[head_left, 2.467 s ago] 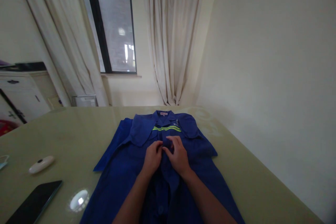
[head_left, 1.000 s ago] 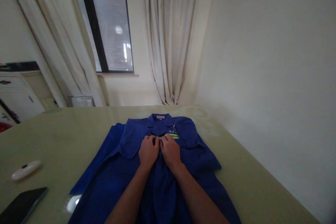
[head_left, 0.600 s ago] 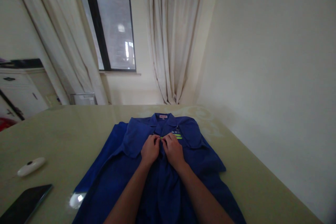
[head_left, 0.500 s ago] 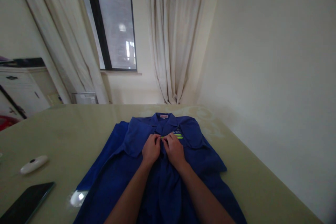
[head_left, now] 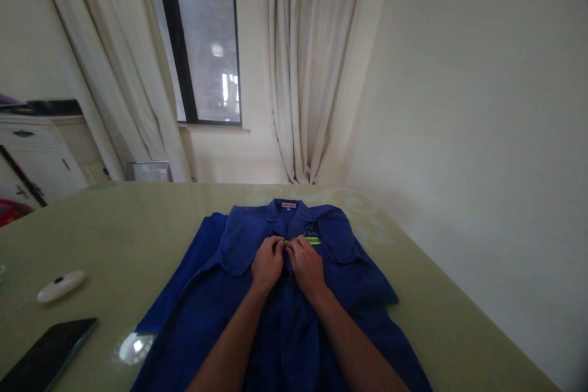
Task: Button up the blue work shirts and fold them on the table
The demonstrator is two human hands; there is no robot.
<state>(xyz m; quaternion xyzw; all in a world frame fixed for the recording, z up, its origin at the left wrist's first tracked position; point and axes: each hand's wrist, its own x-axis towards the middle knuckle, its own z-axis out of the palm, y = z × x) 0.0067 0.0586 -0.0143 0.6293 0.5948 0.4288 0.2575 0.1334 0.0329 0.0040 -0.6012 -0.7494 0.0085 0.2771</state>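
A blue work jacket (head_left: pixel 248 233) with a collar and a yellow-green stripe lies spread front up, its collar toward the far side. My left hand (head_left: pixel 267 262) pinches the front edge at chest height, just below the collar. Close beside it, my right hand (head_left: pixel 307 263) is closed on the other side of the same front opening, near the stripe. The fingertips of both hands almost meet, and whatever small part of the front lies between them is hidden. Below my wrists the jacket's front hangs in loose folds.
The jacket rests on a pale green glossy table (head_left: pixel 138 220). At the left are a black phone (head_left: pixel 48 352) and a white oval device (head_left: pixel 61 286). A wall (head_left: pixel 482 135) runs along the right side; curtains (head_left: pixel 307 73) and a window (head_left: pixel 206 37) stand behind.
Both hands stay at the same spot on the jacket front, with barely any finger movement. The whole view has shifted very slightly.
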